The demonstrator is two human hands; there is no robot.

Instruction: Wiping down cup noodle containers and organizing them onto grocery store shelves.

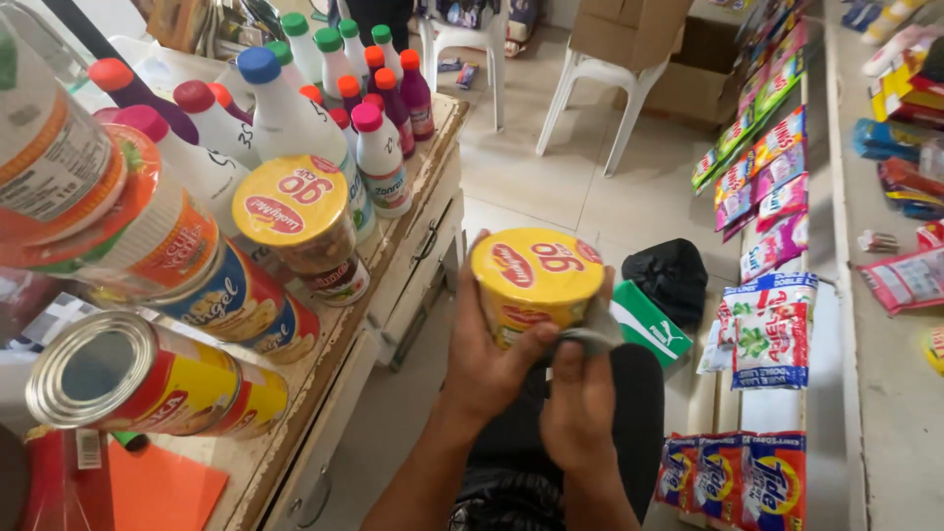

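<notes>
- We see the left hand (489, 356) wrapped around a yellow-lidded jar (536, 280), fingers curled on its left side and the thumb across the front, so the jar sits upright in that hand, above the person's lap.
- The right hand (578, 398) is just below and right of the jar, closed on a small grey cloth (593, 337) that it presses against the jar's lower right side.
- The jar is thus held between the two hands, the left bearing it, the right touching it through the cloth.
- To the left stands a wooden table (393, 258) with drawers, well apart from the held jar.
- On the table we see a second jar with the same yellow lid (295, 211), standing on another jar.
- Nearer the camera, tin cans (147, 374) lie on their sides in a stack at the table's near end.
- Behind them stand white and purple plastic bottles (379, 162) with coloured caps.
- On the floor to the right lie rows of detergent packets (723, 477), and a black bag (674, 275) rests just beyond the held jar.
- White plastic chairs (600, 84) stand farther back.
</notes>
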